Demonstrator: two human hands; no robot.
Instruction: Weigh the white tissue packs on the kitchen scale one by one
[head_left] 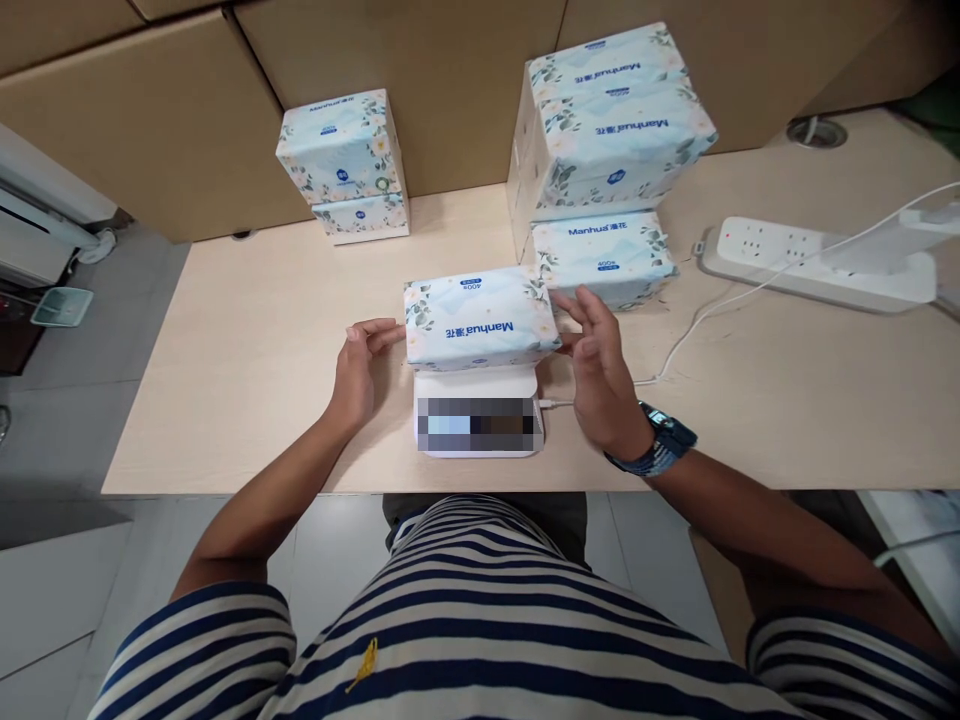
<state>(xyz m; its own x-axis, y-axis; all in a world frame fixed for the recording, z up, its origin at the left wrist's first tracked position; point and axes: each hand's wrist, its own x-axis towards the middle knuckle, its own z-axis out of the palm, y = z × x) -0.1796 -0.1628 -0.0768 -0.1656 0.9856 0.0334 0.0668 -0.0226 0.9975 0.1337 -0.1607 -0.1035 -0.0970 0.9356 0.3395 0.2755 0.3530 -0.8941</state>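
Observation:
A pack of tissues (pixel 480 315) with a pale blue floral wrapper lies on a white device like a small digital scale (pixel 476 383), whose front panel is blurred out. At the pack's left end is my left hand (pixel 358 370), its fingers stretched out and their tips at the wrapper. My right hand (pixel 600 375) is at the opposite end, fingers spread, with the fingertips close to or touching the pack; exact contact is hard to see. Neither hand is wrapped around it. Just behind my right fingers stands another tissue pack (pixel 604 262).
More tissue packs are stacked at the back right (pixel 622 140) and back left (pixel 337 150), against cardboard boxes (pixel 450 90). A white power strip (pixel 810 262) lies on the right of the wooden table (pixel 247 390). A white cable (pixel 690 335) crosses the tabletop there.

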